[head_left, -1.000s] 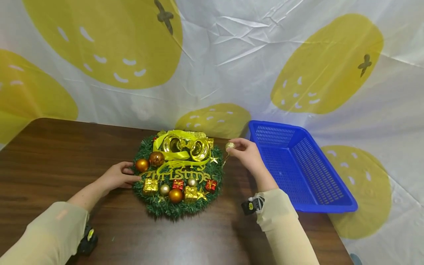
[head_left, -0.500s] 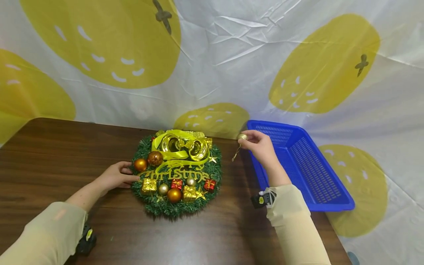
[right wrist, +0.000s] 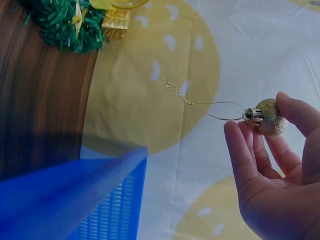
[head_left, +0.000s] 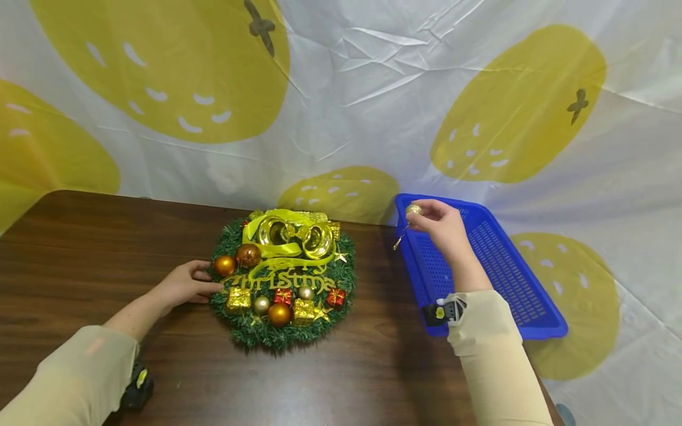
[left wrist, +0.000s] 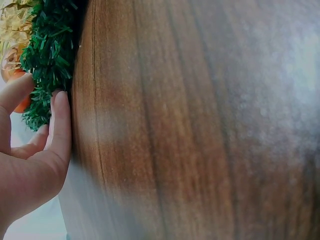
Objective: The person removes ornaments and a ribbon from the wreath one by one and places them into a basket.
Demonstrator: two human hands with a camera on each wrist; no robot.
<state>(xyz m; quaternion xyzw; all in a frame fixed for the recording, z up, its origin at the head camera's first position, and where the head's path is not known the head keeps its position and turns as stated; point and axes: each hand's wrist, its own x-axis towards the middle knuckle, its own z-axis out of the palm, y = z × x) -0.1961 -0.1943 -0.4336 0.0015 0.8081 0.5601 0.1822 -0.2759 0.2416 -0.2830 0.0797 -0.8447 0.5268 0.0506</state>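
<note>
Glittery gold bauble, green wreath

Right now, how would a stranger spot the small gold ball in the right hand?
Find the blue basket on the right side of the table. In the head view, by its upper left corner, the right hand holds a gold ball. Unlike the balls on the wreath, this one is in the air, dangling a thin string.

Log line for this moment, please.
left hand: holds edge of wreath; right hand: pinches gold ball, cord dangling; blue basket: near right hand

Gold "hristma" txt, wreath; pt. hidden
</note>
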